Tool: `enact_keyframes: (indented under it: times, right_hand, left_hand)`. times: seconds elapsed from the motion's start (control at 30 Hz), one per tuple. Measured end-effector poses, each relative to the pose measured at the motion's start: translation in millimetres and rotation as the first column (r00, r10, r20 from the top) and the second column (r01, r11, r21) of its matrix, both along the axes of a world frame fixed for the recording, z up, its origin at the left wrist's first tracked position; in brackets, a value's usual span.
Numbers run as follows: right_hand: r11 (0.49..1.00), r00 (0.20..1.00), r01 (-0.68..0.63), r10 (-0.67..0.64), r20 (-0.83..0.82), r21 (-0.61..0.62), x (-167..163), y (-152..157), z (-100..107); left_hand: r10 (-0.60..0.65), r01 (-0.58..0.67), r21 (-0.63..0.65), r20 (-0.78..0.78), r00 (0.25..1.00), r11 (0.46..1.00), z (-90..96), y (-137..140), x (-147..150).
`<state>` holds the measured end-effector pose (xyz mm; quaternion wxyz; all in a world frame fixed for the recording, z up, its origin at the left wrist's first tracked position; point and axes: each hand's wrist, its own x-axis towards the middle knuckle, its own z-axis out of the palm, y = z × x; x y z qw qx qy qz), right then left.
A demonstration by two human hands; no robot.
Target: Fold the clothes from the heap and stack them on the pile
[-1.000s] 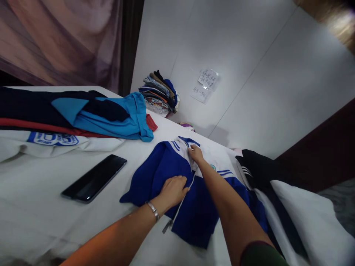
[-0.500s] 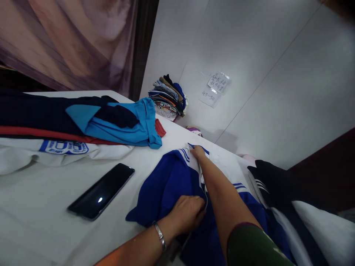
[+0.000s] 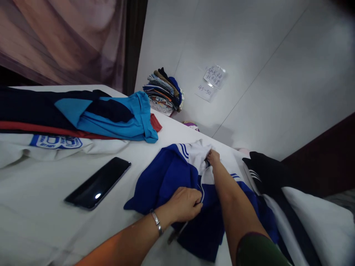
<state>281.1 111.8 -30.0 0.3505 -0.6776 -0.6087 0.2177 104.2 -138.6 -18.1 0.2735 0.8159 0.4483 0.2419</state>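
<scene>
A blue and white zip jacket with striped shoulders lies on the white table in front of me. My left hand, with a silver bracelet at the wrist, is closed on the jacket's front edge by the pale zip. At the collar end, my right hand pinches the white fabric; its fingertips are partly hidden. Left of the jacket lies a dark smartphone, face up, not touched by either hand.
Dark, bright blue and red garments lie at the left over a white printed one. Black and white clothes are on the right. Beyond the table stands a folded clothes stack, near handwritten paper labels. A pinkish curtain hangs at upper left.
My right hand has moved right along the jacket's collar, and the white collar area now shows more. The left hand keeps its grip on the front edge. The view has shifted slightly.
</scene>
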Motion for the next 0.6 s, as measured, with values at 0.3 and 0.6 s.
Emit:
enact_keyframes:
  times: [0.3,0.6]
  right_hand:
    - [0.984,0.966,-0.151,0.166,-0.2,0.092,-15.3,-92.9,2.9]
    - [0.841,0.877,-0.438,0.477,-0.057,0.318,2.5,-268.1,-1.4]
  left_hand:
    - [-0.038,0.047,0.095,-0.092,0.995,0.994,8.6,0.8,-4.8]
    - [0.443,-0.44,0.124,0.005,0.897,0.89,27.3,2.3,-68.7]
